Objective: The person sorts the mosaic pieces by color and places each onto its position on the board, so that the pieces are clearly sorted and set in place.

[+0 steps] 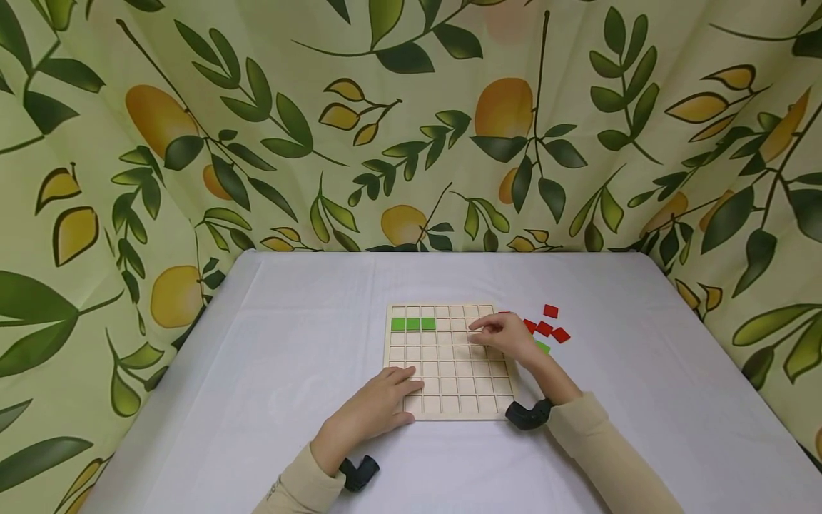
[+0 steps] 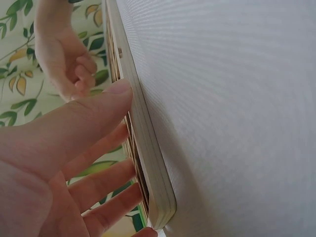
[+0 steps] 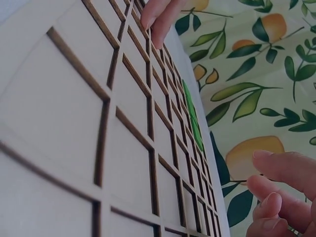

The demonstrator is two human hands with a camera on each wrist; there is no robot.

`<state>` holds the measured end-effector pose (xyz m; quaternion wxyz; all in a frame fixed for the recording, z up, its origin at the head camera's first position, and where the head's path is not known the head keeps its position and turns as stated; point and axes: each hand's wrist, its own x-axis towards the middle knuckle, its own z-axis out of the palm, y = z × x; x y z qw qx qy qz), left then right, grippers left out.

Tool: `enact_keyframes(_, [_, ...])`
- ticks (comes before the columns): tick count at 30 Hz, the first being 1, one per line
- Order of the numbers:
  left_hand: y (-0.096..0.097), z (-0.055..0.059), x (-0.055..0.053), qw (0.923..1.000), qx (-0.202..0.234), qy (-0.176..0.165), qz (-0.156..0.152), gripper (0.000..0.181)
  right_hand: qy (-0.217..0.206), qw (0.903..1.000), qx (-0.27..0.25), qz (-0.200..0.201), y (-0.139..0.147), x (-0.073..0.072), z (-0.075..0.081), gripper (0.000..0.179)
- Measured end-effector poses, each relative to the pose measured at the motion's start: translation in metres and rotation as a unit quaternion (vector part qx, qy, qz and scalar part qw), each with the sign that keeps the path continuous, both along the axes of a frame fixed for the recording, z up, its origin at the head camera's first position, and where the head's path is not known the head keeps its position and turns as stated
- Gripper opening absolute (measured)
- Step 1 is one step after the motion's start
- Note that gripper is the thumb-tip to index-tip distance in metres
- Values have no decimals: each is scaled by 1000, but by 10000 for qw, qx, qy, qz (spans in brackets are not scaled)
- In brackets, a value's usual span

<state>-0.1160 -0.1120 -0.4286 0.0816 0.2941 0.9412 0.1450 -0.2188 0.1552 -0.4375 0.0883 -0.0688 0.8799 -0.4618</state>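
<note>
A square wooden grid board lies on the table, with three green tiles side by side in its second row from the far edge, at the left. Spread over the board's near left corner, my left hand rests its fingers on the grid. In the left wrist view, the thumb touches the board's side edge. My right hand hovers over the right part of the board, fingers loosely bent. The right wrist view shows its fingertips slightly apart, with nothing seen between them.
Several loose red tiles lie on the white-covered table right of the board. A green tile shows there too, partly hidden by the right hand. Behind the table hangs a leaf-and-fruit patterned curtain.
</note>
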Motion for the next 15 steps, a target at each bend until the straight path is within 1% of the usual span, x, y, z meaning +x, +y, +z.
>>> enact_keyframes(8, [0,0,0,10000,8,45,-24,50,14,9999,-129,-50,9,4,1,27])
enact_keyframes(15, [0,-1,-1,10000,14,79,-57,50,-220,9992,-136,-291,16,9,2,27])
